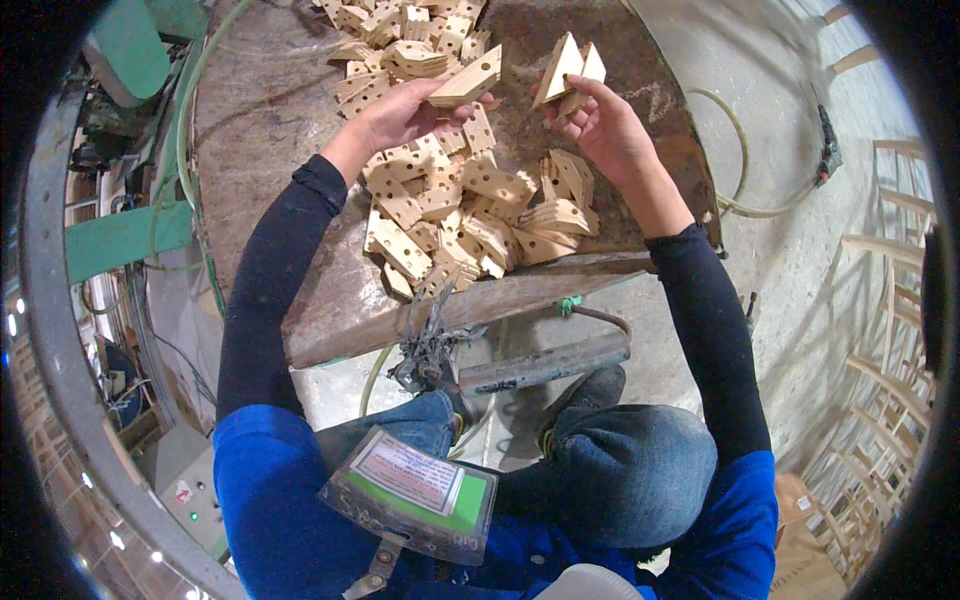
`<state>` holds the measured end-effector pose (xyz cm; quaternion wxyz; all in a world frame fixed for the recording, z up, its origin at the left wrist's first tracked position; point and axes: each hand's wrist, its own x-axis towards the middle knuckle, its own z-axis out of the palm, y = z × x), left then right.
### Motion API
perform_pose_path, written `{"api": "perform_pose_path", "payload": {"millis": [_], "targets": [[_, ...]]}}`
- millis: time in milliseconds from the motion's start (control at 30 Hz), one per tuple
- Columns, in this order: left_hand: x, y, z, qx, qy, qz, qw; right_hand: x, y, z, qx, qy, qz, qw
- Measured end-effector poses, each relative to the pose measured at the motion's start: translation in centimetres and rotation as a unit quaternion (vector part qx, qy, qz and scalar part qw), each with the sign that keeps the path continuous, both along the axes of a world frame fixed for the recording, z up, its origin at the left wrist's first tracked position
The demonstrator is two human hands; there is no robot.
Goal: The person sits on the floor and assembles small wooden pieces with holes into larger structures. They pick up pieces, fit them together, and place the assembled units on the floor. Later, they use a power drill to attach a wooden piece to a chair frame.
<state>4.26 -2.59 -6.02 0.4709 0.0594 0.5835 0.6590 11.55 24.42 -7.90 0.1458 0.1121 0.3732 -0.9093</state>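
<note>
Workshop floor of pale grey concrete (800, 130), with light wooden frames (888, 387) ranged along the right rim, too overlapped for a count. At far left, two green machine parts (130, 241) in plain view. One hose (742, 140) curved across the floor to the right of the work surface. Centre: one worktable (270, 110), brown, worn and stained, with a straight near edge. On its top, drilled wooden pieces (497, 183) with slanted ends, lying in two merging masses, one toward the far edge and one close to the near edge; dozens at a glance, exact number not countable owing to overlap. Hands in view: two, both bare, both raised over the table, well apart from each other. Left hand (400, 112): grasping one wooden block (468, 78), thumb near one end and fingers beneath, one dark hole visible on the upper face, held just above the pile. Right hand (603, 122): pinching two blocks (561, 68) side by side between thumb and fingers, points upward, over a bare part of the table to the right of the pile. Total in hand: three visible. Beneath the near edge, one metal bar (545, 366) and one tangle of dark strips (424, 345). On the blue shirt (265, 500), one clipped badge (415, 492) in a clear pouch, tilted. Arms: two dark sleeves (275, 275), reaching to the wrists.
</note>
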Motion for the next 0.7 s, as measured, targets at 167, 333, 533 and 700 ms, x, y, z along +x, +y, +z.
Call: {"api": "perform_pose_path", "payload": {"millis": [167, 333, 533, 700], "targets": [[-1.9, -1.1, 0.5, 0.051, -0.006, 0.157, 0.986, -0.1, -0.4, 0.0, 0.001, 0.005, -0.016, 1.0], [-3.6, -2.3, 0.6, 0.067, 0.006, 0.119, 0.991, -0.5, 0.2, -0.7, 0.01, -0.007, 0.007, 1.0], [-3.9, -2.7, 0.8, 0.147, -0.063, -0.061, 0.985, -0.3, 0.1, -0.2, 0.013, 0.0, 0.007, 1.0], [-2.9, -2.8, 1.6, -0.004, 0.003, 0.004, 1.0, 0.0, 0.3, 0.4, 0.007, 0.006, 0.009, 1.0]]}}
